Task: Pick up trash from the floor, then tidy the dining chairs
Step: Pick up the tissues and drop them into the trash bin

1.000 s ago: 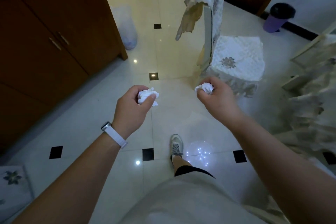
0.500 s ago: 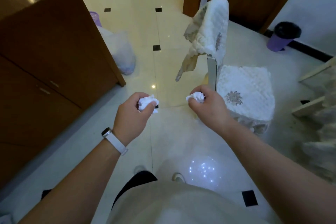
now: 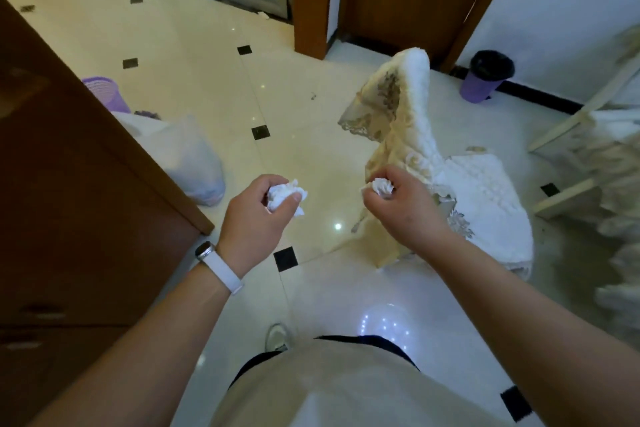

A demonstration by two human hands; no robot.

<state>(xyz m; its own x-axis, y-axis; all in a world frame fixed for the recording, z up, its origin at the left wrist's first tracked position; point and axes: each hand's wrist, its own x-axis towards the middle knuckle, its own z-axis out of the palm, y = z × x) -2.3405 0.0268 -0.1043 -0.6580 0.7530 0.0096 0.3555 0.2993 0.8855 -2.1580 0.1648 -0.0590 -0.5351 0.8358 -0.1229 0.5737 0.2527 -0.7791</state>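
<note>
Chair (image 3: 485, 191) just beyond right hand (image 3: 403, 215); plastic bag (image 3: 194, 163) beside cabinet (image 3: 69, 191), past left hand (image 3: 254, 222); each hand grips tissue (image 3: 285, 196).

Left hand (image 3: 256, 215) grips a crumpled white wad (image 3: 285, 196), thumb over it. Right hand (image 3: 398, 206) pinches a second wad (image 3: 381, 185), smaller. Hands apart, both held above the floor (image 3: 194, 45), cream tiles with black insets. White-band watch (image 3: 218, 267) on the left wrist. Chair (image 3: 485, 191) just behind the right hand, white cover on the seat, lace cloth (image 3: 384, 104) draped over the back. Cabinet (image 3: 69, 201) at left, clear bag (image 3: 187, 159) on the floor beside its corner, purple basket (image 3: 104, 92) behind. Purple bin (image 3: 485, 80), black liner, at the far wall. Shoe (image 3: 277, 336) below.
</note>
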